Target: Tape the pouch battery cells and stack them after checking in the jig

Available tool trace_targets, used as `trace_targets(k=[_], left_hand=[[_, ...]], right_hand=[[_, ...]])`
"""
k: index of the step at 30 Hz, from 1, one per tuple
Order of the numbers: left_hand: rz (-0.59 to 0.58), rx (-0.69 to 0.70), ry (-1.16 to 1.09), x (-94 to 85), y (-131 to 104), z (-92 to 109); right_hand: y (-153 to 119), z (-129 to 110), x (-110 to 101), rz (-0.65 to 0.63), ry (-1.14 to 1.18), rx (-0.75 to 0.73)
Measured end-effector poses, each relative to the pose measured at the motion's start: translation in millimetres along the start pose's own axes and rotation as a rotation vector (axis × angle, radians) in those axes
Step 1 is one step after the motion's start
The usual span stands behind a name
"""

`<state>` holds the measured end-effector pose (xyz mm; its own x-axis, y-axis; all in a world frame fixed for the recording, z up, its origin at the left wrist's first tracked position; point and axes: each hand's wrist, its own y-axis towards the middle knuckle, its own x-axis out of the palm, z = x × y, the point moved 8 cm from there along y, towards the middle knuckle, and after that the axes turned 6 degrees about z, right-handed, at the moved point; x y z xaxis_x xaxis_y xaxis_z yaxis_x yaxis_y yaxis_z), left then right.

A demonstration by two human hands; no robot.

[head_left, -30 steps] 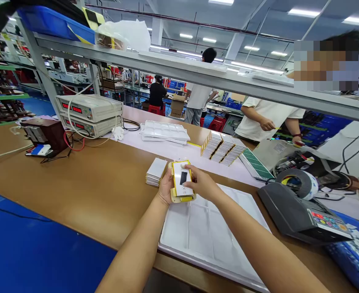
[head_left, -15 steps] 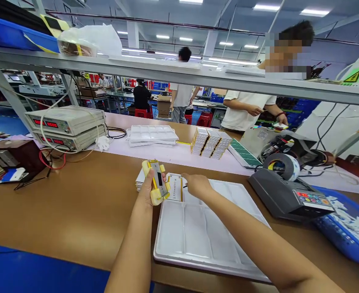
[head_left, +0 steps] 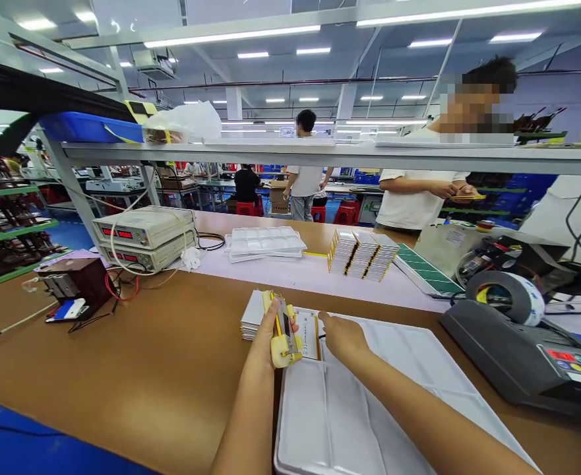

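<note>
My left hand [head_left: 265, 338] is closed around a pale yellow holder [head_left: 281, 356], which carries a flat grey battery cell [head_left: 286, 324] with a black strip on it. Right of it, a white printed battery cell [head_left: 310, 335] lies in the top-left compartment of a white plastic tray [head_left: 301, 422]. Over the tray, beside that cell, is my right hand [head_left: 343, 338], its fingers curled. A small dark tip shows by those fingers; what they hold is mostly hidden. Behind my left hand stands a stack of flat white cells [head_left: 251, 315].
Stacked white cells [head_left: 362, 256] and empty trays [head_left: 265, 243] stand farther back. On the right is a tape dispenser [head_left: 512, 356] with a tape roll [head_left: 505, 297]. Meters [head_left: 144, 227] with red displays sit left. A shelf [head_left: 290, 153] crosses above; a co-worker [head_left: 409, 198] stands behind it.
The camera view has tilted up and turned left, so everything sits lower and farther right. My left hand keeps the holder; my right hand stays over the tray, fingers still curled.
</note>
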<state>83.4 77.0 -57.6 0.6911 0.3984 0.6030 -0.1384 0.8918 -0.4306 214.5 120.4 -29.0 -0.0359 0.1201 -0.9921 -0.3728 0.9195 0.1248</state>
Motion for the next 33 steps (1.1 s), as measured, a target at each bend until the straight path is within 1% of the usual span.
trace_targets(k=[4, 9, 15, 17, 20, 23, 25, 27, 29, 33], left_hand=[[0.016, -0.025, 0.002, 0.7, -3.1, -2.8], [0.038, -0.037, 0.025, 0.3, -5.8, -4.3], [0.045, -0.036, 0.034, -1.3, -5.2, -4.1], [0.038, -0.046, 0.032, -1.0, -5.2, -4.7], [0.024, -0.047, 0.027, 0.7, -5.6, -4.7], [0.029, -0.043, 0.043, 2.0, -6.1, -4.4], [0.012, -0.057, 0.063, 4.2, -6.6, -5.8], [-0.015, -0.063, 0.077, 6.3, -6.8, -6.5], [-0.019, -0.058, 0.083, 5.6, -6.3, -5.8], [0.001, -0.074, 0.043, 1.7, -3.6, -3.5]], right_hand=[[-6.8, -5.6, 1.3, -0.02, -0.057, -0.003], [-7.4, -2.3, 4.5, 0.018, -0.073, 0.028], [-15.1, -23.2, 3.2, 0.051, -0.155, -0.022], [-14.9, -25.1, 2.9, 0.051, -0.149, -0.02], [-9.4, -13.0, 8.4, -0.004, -0.03, 0.039], [-3.6, 7.6, 20.8, -0.117, 0.248, 0.171], [0.0, 15.6, 23.2, -0.122, 0.366, 0.215], [4.1, 19.2, 19.6, -0.064, 0.354, 0.203], [7.9, 21.1, 15.9, -0.011, 0.288, 0.166], [13.0, 24.6, 15.8, -0.002, 0.174, 0.065]])
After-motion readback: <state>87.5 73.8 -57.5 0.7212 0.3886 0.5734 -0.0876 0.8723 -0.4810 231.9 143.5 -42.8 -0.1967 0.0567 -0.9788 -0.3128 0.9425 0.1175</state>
